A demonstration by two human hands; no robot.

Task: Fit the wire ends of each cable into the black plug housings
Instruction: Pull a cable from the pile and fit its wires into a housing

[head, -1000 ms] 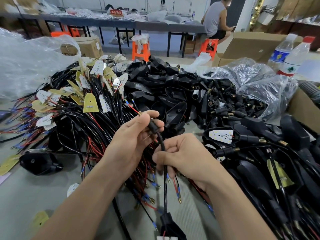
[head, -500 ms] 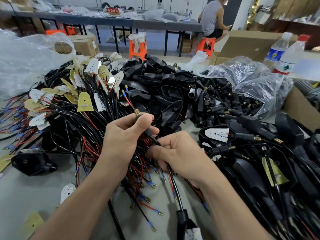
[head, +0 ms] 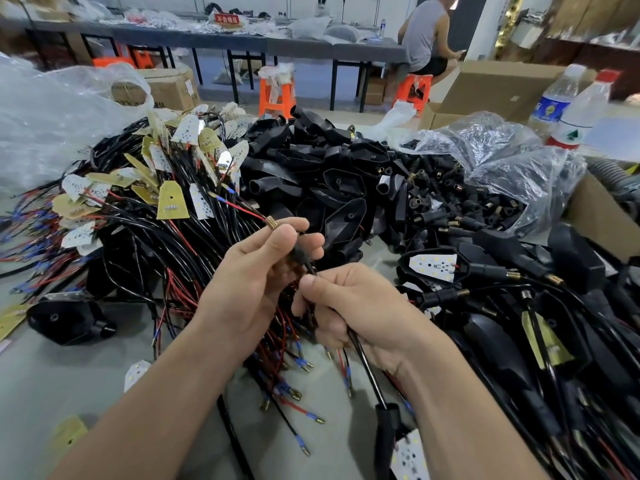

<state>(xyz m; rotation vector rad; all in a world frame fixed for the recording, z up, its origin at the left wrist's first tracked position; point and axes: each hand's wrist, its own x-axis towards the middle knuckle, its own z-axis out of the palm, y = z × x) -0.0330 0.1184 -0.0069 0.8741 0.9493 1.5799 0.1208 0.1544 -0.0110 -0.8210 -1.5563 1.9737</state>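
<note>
A black cable [head: 367, 370] runs down the middle of the view, above the near part of the grey worktop [head: 52, 375]. Its upper end meets a small black plug piece [head: 300, 253], which the left hand [head: 256, 285] pinches between its thumb and curled fingers. Above that thumb a brass terminal [head: 271, 223] sticks out on a red wire [head: 242, 208] that leads up and to the left. The right hand [head: 363, 306], close beneath the left, is wrapped round the cable with its thumb on top. Below this fist the cable drops to a black housing [head: 386, 431] with a white LED board [head: 408, 457] at the bottom edge.

Under both hands lie loose wire ends [head: 298, 363] with blue sleeves and brass tips. To the left spreads a tangled bundle of cables [head: 149, 233] carrying small boards, with a lone housing [head: 69, 320] beside it. Behind the hands is a heap of black plug housings [head: 311, 174]. Right of the heap is a clear plastic bag [head: 519, 174] holding small black connectors. Fitted assemblies [head: 512, 271] pile up at the right. Two water bottles [head: 554, 98] stand by a cardboard box [head: 498, 88]. A person [head: 426, 39] sits at a far table.
</note>
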